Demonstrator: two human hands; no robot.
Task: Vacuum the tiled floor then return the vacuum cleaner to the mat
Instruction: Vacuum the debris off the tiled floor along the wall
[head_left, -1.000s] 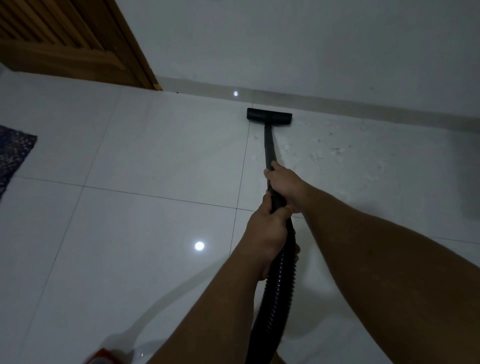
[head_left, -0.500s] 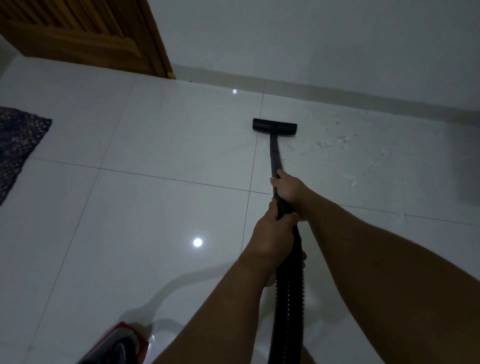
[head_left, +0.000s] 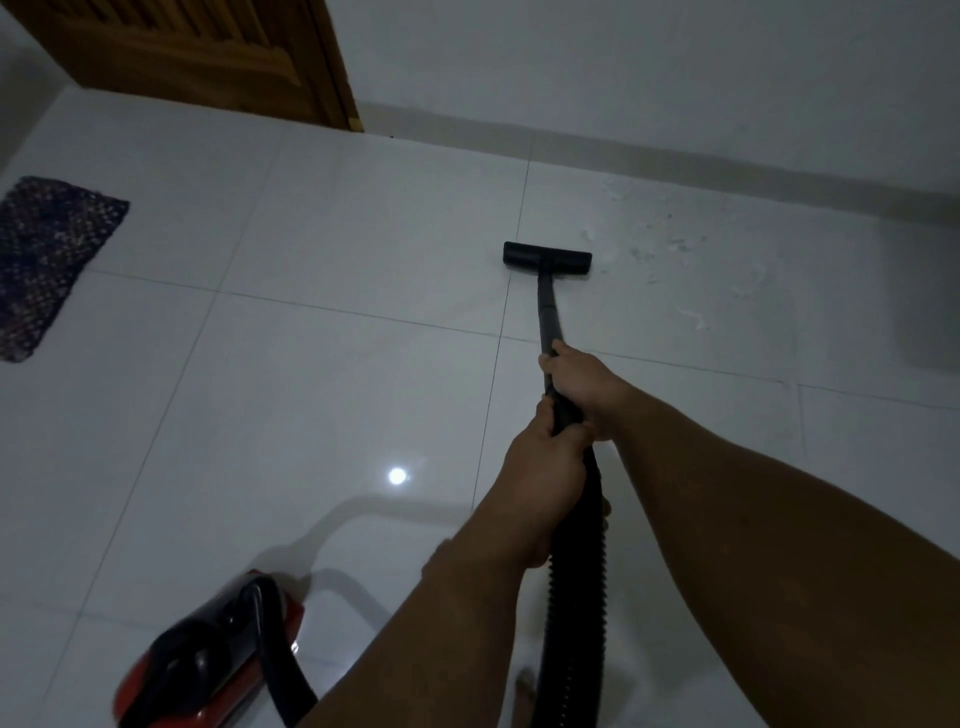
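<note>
A: Which way is the wand (head_left: 545, 312) pointing?

B: Away from the person, toward the far wall (head_left: 675, 78). Its long axis runs from the hands up and slightly left to the floor head (head_left: 547, 257), whose flat bar lies crosswise to it, roughly parallel to the wall, on the tiled floor (head_left: 311, 389).

A: And the hands?

B: Both are wrapped tight around the wand, one just behind the other. The right hand (head_left: 579, 379) is farther along, the left hand (head_left: 540, 462) close behind it, where the wand meets the ribbed hose (head_left: 574, 597). They nearly touch.

A: Where is the vacuum cleaner (head_left: 213, 660) itself?

B: Low on the left, a red and black body sitting on the tiles, near the person's left forearm. The hose drops from the hands toward the bottom edge; a black loop rises from the body.

A: What else is around?

B: Pale scattered debris (head_left: 691, 260) lies on the tiles to the right of the floor head, near the wall. A dark speckled mat (head_left: 47, 260) is at the far left, well apart from the vacuum cleaner. A wooden door (head_left: 208, 52) stands at the top left. Nothing lies between the floor head and the debris.
</note>
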